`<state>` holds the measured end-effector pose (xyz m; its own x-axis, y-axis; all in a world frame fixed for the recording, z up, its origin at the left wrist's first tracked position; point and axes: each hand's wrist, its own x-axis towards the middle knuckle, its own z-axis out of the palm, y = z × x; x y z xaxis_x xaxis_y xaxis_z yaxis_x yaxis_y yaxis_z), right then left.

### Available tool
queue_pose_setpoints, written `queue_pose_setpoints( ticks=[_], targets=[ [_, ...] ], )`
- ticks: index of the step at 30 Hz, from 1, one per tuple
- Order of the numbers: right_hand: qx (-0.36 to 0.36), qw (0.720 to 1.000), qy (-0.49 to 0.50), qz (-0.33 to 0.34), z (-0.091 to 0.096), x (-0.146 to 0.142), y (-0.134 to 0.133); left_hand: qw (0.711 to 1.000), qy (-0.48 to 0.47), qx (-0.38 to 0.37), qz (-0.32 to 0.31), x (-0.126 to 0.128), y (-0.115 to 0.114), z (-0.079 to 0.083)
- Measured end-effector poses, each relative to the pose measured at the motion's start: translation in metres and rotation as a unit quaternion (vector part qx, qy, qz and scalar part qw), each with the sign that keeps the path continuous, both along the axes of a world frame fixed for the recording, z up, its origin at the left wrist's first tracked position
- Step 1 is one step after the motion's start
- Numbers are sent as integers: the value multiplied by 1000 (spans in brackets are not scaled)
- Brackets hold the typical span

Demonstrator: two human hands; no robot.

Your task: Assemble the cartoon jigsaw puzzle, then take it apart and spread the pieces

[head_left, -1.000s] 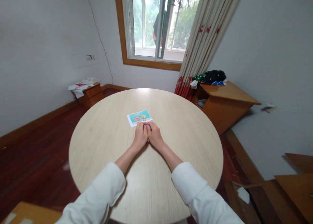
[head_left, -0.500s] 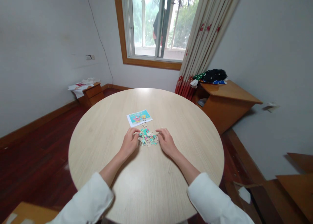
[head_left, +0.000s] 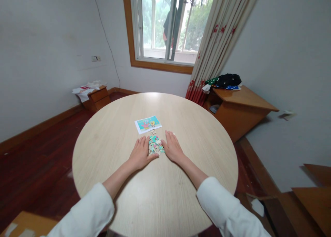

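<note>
A small heap of jigsaw puzzle pieces [head_left: 156, 146], teal, pink and bare cardboard, lies on the round pale wooden table [head_left: 155, 195]. My left hand [head_left: 141, 153] rests flat at the heap's left side, fingers stretched forward and thumb along the near edge. On the other side my right hand [head_left: 172, 147] lies flat with its thumb against the pieces. Neither hand grips anything. Just beyond the heap is a printed picture card [head_left: 148, 124] with cartoon figures on teal. A few loose pieces [head_left: 153, 132] sit at its near edge.
A wooden cabinet [head_left: 245, 99] with dark, dotted cloth [head_left: 227, 81] on top stands right of the table. At the back left is a small wooden stand [head_left: 99, 97] with papers. A window [head_left: 168, 26] and a long curtain [head_left: 219, 40] are behind.
Both hands have gone from curled fingers beside the pieces to flat, stretched-out palms. My left thumb has swung to the heap's near edge, and the heap looks narrower.
</note>
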<state>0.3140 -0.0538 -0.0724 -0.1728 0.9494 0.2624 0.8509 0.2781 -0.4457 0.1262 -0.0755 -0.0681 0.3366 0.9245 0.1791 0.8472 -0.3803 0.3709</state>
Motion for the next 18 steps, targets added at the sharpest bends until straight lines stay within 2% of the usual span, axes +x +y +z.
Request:
queue_pose_setpoints(
  ticks=[3, 5, 10, 14, 18],
  targets=[
    [19, 998, 23, -63, 1, -4, 17, 999, -34, -1, 19, 2, 9, 1],
    [8, 998, 28, -58, 1, -6, 24, 998, -56, 0, 27, 3, 16, 2],
    [-12, 996, 57, 61, 2, -13, 35, 993, -111, -17, 40, 8, 41, 7],
    [-18, 988, 106, 111, 8, -22, 44, 982, -176, -46, 45, 12, 58, 13],
    [-18, 971, 157, 181, 17, -29, 45, 972, -225, -64, 35, 12, 66, 13]
  ],
)
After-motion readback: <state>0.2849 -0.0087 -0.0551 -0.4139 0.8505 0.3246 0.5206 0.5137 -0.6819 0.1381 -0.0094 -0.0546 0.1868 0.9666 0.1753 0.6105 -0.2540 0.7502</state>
